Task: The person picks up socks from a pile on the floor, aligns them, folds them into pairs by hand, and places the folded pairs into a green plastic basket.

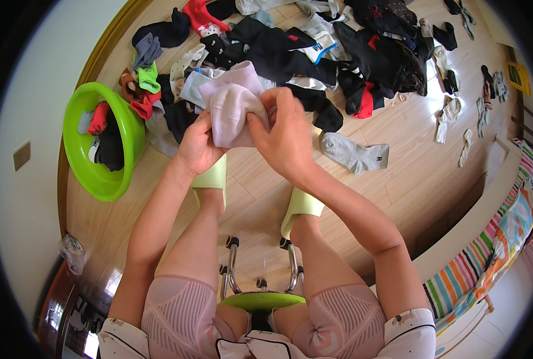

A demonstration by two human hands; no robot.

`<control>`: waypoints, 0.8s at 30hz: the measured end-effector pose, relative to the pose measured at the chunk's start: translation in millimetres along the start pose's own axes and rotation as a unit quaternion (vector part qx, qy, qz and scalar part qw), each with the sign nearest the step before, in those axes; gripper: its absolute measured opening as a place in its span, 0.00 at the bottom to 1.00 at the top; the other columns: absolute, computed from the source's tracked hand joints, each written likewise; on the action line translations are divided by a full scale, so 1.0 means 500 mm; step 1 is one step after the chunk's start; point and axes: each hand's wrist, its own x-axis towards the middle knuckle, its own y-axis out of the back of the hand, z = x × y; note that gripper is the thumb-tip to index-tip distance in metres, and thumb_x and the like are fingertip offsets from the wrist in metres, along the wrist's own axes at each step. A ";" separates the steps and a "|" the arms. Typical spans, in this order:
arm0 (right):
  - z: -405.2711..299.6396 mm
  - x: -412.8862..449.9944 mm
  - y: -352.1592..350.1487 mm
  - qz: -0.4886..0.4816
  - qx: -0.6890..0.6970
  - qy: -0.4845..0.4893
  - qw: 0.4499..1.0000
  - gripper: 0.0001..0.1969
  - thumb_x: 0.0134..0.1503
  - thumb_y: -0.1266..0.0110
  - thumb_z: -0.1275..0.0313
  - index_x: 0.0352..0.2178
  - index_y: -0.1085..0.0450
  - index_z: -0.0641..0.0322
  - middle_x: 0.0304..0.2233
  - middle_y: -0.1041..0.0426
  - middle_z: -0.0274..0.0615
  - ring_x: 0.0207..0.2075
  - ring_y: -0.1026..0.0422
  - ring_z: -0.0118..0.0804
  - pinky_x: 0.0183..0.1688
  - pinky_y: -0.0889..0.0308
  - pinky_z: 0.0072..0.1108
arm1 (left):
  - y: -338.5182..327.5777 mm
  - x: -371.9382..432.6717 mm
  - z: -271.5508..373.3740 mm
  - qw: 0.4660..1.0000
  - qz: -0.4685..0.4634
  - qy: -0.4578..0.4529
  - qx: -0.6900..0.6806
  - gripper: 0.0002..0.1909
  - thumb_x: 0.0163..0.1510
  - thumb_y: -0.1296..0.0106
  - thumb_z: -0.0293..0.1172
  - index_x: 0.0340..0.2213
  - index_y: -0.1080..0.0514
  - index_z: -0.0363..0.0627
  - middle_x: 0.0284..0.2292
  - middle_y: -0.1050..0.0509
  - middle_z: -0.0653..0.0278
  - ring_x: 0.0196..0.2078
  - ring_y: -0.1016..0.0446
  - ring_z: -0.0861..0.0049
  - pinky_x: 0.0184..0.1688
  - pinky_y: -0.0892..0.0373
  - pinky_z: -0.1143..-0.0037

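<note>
Both my hands hold a pale pink sock [235, 110], partly bunched or folded, over the near edge of a sock pile. My left hand [199, 146] grips its lower left side. My right hand [286, 134] pinches its right side, the fingers curled at the fabric. Behind it spreads a heap of mostly black socks [266, 49], with grey, white and red ones among them. A single grey sock [356, 152] lies flat on the floor, right of my right hand. A green plastic basin [134, 143] at the left contains several rolled or bunched socks, red, black and grey.
More socks [448, 114] lie scattered on the wooden floor at the right. My feet, in light green slippers [303, 208], rest below the pile. A wheeled stool [262, 299] is under me. A bed with striped bedding [461, 273] stands at the right, a white wall [37, 89] at the left.
</note>
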 end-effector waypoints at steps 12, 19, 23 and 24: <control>0.021 0.004 0.019 -0.069 0.221 -0.068 0.971 0.14 0.45 0.34 0.69 0.29 0.31 0.63 0.49 0.35 0.50 0.48 0.32 0.41 0.45 0.32 0.28 | 0.021 -0.013 0.010 1.000 -0.009 0.002 0.007 0.18 0.64 0.61 0.35 0.53 0.35 0.44 0.50 0.29 0.61 0.53 0.30 0.70 0.57 0.35 0.67; 0.054 -0.001 0.012 -0.067 0.260 -0.121 0.956 0.10 0.47 0.38 0.74 0.27 0.33 0.63 0.46 0.33 0.49 0.35 0.27 0.30 0.33 0.31 0.21 | -0.018 -0.010 0.005 0.998 -0.019 -0.034 0.048 0.23 0.62 0.55 0.35 0.56 0.38 0.44 0.51 0.30 0.61 0.54 0.31 0.71 0.59 0.37 0.68; 0.041 0.000 0.021 -0.102 0.280 -0.198 0.934 0.09 0.47 0.39 0.78 0.28 0.34 0.63 0.39 0.31 0.41 0.30 0.30 0.23 0.29 0.33 0.21 | -0.044 -0.019 0.010 1.000 -0.019 -0.008 0.000 0.29 0.57 0.47 0.38 0.58 0.40 0.43 0.51 0.30 0.62 0.55 0.32 0.71 0.61 0.39 0.68; 0.041 -0.001 0.016 -0.082 0.281 -0.164 0.942 0.10 0.47 0.40 0.80 0.30 0.35 0.63 0.37 0.31 0.39 0.29 0.31 0.21 0.29 0.34 0.19 | -0.044 -0.020 0.010 0.996 -0.069 -0.037 0.051 0.32 0.54 0.43 0.37 0.58 0.40 0.43 0.51 0.30 0.62 0.55 0.32 0.72 0.61 0.40 0.69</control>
